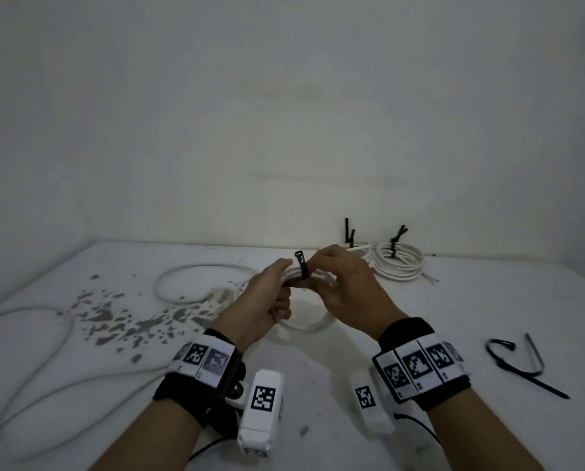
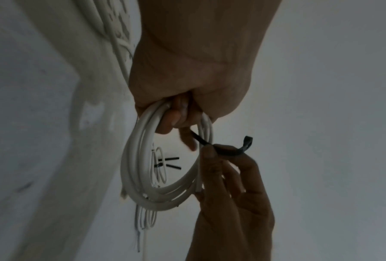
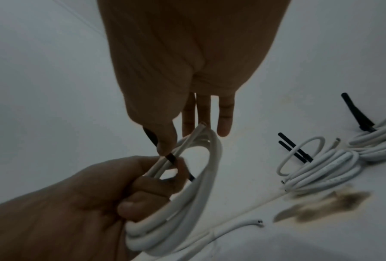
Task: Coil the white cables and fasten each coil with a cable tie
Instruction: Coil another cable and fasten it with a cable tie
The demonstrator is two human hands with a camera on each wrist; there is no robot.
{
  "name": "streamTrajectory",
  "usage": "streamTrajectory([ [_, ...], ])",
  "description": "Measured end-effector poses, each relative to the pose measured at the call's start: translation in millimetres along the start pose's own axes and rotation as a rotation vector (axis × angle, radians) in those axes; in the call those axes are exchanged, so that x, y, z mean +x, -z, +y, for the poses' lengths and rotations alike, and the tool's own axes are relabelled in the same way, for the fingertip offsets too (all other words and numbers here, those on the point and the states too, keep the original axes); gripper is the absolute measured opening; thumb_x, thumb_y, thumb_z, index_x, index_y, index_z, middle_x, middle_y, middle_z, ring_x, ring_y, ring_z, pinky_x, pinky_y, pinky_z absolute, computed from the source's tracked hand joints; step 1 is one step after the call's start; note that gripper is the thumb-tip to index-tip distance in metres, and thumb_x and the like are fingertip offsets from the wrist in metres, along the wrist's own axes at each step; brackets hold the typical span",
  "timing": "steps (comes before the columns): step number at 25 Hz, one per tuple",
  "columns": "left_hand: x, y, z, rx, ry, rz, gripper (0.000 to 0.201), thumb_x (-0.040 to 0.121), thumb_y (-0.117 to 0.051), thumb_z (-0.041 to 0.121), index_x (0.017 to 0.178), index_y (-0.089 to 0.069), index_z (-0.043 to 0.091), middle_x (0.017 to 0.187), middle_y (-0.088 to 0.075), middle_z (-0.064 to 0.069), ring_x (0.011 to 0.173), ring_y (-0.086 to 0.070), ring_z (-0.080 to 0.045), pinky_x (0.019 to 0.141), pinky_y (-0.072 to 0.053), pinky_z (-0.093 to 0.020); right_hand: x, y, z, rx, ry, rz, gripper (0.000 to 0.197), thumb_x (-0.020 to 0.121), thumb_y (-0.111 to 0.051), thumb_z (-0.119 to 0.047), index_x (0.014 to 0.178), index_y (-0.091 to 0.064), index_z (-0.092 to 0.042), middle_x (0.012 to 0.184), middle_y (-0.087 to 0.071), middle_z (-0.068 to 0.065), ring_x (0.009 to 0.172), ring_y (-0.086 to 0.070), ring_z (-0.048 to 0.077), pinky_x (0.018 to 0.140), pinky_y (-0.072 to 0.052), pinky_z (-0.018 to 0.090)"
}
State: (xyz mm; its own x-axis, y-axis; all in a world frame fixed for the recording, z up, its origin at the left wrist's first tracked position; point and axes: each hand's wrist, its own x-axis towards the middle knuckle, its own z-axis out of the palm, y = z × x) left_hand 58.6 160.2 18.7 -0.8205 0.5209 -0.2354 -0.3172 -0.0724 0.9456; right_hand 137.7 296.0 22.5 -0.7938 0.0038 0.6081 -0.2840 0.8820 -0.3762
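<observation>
My left hand (image 1: 267, 300) grips a coil of white cable (image 1: 313, 322), held upright above the table; the same coil (image 2: 142, 176) fills the left wrist view and shows in the right wrist view (image 3: 187, 203). A black cable tie (image 1: 301, 266) crosses the top strands, its head end sticking up. My right hand (image 1: 338, 283) pinches that tie (image 2: 227, 150) between thumb and forefinger, with the other fingers straight. In the right wrist view the tie (image 3: 171, 159) runs under the thumb and across the strands.
Two tied white coils (image 1: 400, 263) (image 3: 321, 169) with black ties lie at the back right by the wall. Loose white cable (image 1: 46, 334) loops over the left of the stained table (image 1: 121, 317). Spare black ties (image 1: 522, 365) lie at the right.
</observation>
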Motion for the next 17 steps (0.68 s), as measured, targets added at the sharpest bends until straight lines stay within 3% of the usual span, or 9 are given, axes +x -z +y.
streamTrajectory([
  [3,2,12,10,-0.010,-0.014,-0.024,0.030,0.097,-0.053,0.031,0.071,-0.060,0.018,0.051,-0.018,0.005,0.040,-0.015,-0.010,0.039,-0.017,-0.020,10,-9,-1,-0.004,0.004,0.032,0.009,0.084,-0.077,-0.017,0.092,-0.073,-0.020,0.096,-0.061,0.001,0.085,-0.059,0.017,0.072,-0.046,0.029],
  [9,10,12,15,0.045,-0.132,0.141,0.025,0.086,-0.067,0.025,0.062,-0.062,0.020,0.049,-0.028,0.007,0.043,-0.024,-0.009,0.042,-0.023,-0.024,14,-6,-8,0.125,-0.071,0.005,0.010,0.084,-0.078,-0.030,0.090,-0.071,-0.033,0.104,-0.056,-0.009,0.103,-0.051,0.009,0.082,-0.036,0.013],
  [14,12,11,11,0.039,-0.129,0.208,0.025,0.084,-0.070,0.025,0.060,-0.066,0.020,0.055,-0.032,0.002,0.050,-0.028,-0.013,0.047,-0.026,-0.026,13,-4,-15,0.024,0.019,-0.035,0.009,0.082,-0.077,-0.030,0.083,-0.068,-0.030,0.097,-0.060,-0.012,0.093,-0.047,0.009,0.079,-0.032,0.014],
  [17,10,9,13,0.061,-0.164,0.202,0.040,0.085,-0.070,0.025,0.045,-0.065,0.024,0.055,-0.032,0.001,0.052,-0.028,-0.013,0.049,-0.025,-0.027,15,0,-22,0.138,-0.063,0.044,0.016,0.083,-0.076,-0.024,0.075,-0.062,-0.027,0.082,-0.064,-0.016,0.083,-0.052,0.004,0.070,-0.034,0.012],
])
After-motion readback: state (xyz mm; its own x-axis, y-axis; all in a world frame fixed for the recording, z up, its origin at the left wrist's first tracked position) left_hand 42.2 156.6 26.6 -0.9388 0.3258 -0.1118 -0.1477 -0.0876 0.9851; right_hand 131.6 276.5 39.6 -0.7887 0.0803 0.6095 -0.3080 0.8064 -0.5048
